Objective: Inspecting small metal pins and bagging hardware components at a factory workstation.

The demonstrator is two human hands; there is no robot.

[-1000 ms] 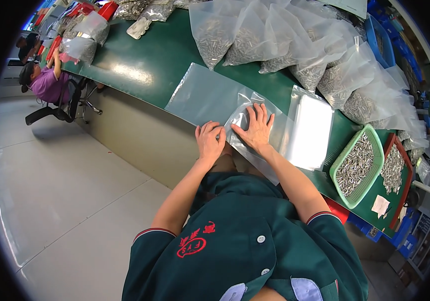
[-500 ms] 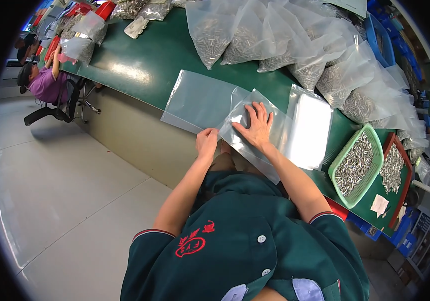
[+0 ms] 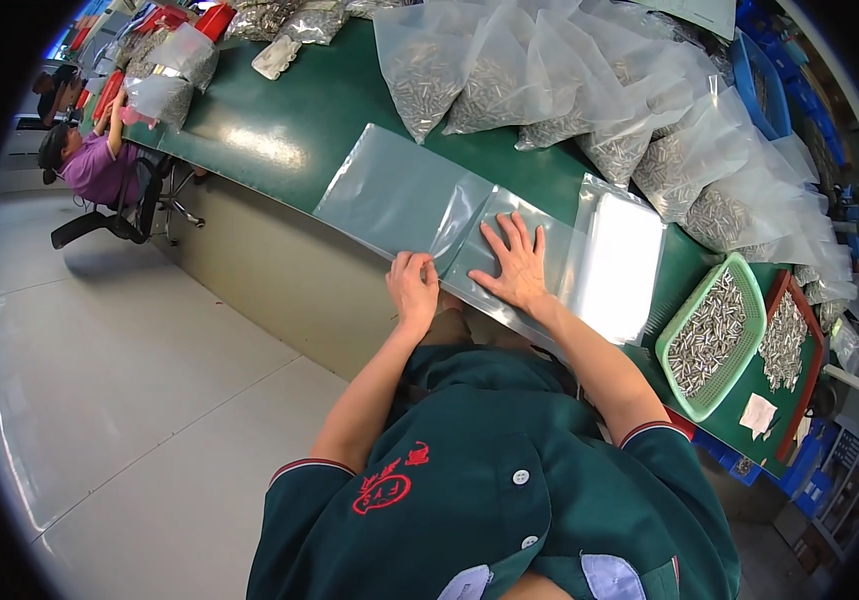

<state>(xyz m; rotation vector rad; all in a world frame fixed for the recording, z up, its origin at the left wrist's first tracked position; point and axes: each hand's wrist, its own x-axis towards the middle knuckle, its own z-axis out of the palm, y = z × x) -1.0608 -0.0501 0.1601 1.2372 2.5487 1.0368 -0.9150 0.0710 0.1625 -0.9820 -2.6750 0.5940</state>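
Clear flat plastic bags (image 3: 404, 190) lie along the front edge of the green table, overlapping one another. My left hand (image 3: 414, 293) is closed, its fingertips pinching the near edge of a bag where the sheets overlap. Flat on the clear plastic to the right, my right hand (image 3: 516, 268) presses down with its fingers spread. Beside it rests a stack of bags (image 3: 621, 265) with a bright white surface.
Several bags filled with small metal pins (image 3: 424, 85) line the far side and the right. A green basket (image 3: 695, 403) of metal pins stands at the right, next to a red-brown tray (image 3: 815, 350) of them. Another person (image 3: 97, 172) sits at the far left.
The raised, skewed bag under my hands now lies flatter and more in line with the others. The left-hand bag has shifted slightly left and away. Both hands moved only a little.
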